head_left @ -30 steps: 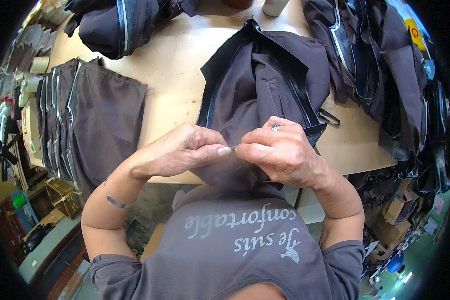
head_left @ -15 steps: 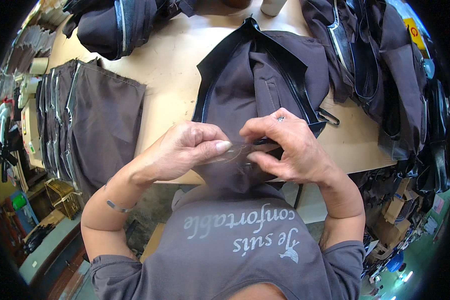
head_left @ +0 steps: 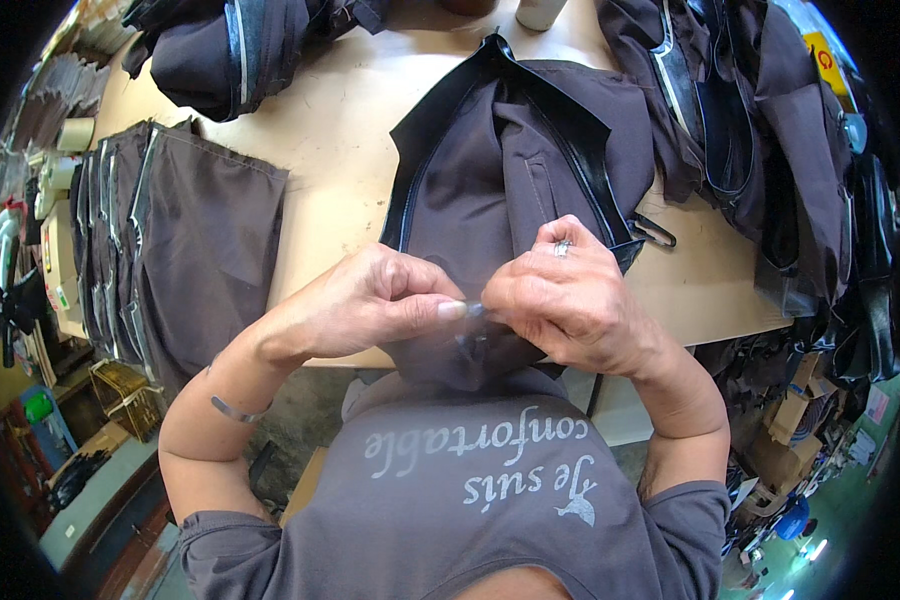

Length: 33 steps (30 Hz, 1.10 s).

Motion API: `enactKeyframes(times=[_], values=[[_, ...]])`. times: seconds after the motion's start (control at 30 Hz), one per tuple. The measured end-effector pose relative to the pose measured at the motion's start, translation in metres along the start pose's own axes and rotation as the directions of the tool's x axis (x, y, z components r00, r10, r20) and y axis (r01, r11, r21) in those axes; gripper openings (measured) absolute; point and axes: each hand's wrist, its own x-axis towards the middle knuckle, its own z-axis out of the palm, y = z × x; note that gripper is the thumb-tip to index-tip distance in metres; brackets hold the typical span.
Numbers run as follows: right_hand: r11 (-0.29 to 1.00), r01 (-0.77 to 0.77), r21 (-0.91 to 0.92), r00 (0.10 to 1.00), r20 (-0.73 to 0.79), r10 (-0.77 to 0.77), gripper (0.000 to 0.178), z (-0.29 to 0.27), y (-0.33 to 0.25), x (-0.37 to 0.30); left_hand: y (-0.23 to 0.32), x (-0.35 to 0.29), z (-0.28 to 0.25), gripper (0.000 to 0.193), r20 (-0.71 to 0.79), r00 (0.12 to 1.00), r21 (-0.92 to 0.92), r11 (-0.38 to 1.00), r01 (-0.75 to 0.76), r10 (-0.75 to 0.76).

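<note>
My left hand (head_left: 385, 305) is closed, with thumb and forefinger pinched on a small shiny see-through piece (head_left: 476, 311) that looks like thin plastic. From the other side my right hand (head_left: 567, 297), a ring on one finger, grips the same piece with curled fingers. The two hands almost meet. Under and beyond them lies a dark brown fabric bag piece (head_left: 460, 195), its black trim and zipper (head_left: 560, 130) forming a peak at the far end. Its near end hangs over the table edge towards my lap, blurred below my fingers.
A row of folded brown fabric pieces (head_left: 210, 215) stands at the left of the table (head_left: 340, 120). More brown fabric (head_left: 225, 55) is heaped at the far left and a bundle with black straps (head_left: 730, 120) at the right. A black clip (head_left: 656, 232) lies beside the bag piece.
My right hand has closed from an open curve of thumb and fingers into a tight grip near my left thumb. The see-through piece, stretched wider before, is now bunched between both hands.
</note>
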Motion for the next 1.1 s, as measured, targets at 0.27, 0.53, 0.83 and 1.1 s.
enactKeyframes(times=[0.27,0.53,0.83,1.1], values=[[0.985,0.133,-0.106,0.991,0.001,-0.134,0.012,0.001,0.004,-0.003,0.001,0.003,0.005,0.021,-0.047,0.999,0.047,0.999,-0.013,0.015],[0.876,-0.420,0.235,0.889,0.300,0.346,0.019,-0.023,0.007,0.005,0.002,-0.003,0.007,0.019,-0.064,0.974,0.445,0.880,-0.167,0.218],[0.869,-0.446,0.212,0.835,0.449,0.319,0.019,-0.031,0.004,0.011,-0.002,-0.003,0.002,0.022,0.056,0.945,0.544,0.784,-0.299,0.322],[0.996,-0.066,0.060,0.992,0.116,0.059,0.021,-0.015,-0.005,0.004,-0.002,-0.003,0.003,0.026,-0.008,0.978,0.365,0.911,-0.191,0.208]])
